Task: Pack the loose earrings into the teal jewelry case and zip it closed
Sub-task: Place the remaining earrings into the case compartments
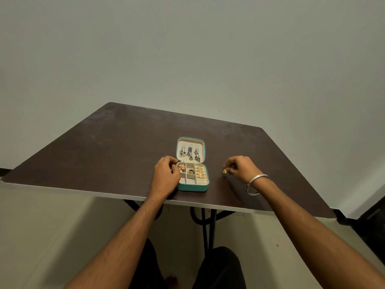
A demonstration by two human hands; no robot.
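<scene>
Left hand (166,174) curled against open teal case (192,184), lid pointing away; right hand (239,166) pinching gold earring (224,171).

A single wide-angle view from the person's head looks forward and steeply down across a dark brown table (116,142), close enough that both forearms run in from the bottom edge; a plain pale wall (187,49) fills the upper half, the person's knees the lower edge
</scene>
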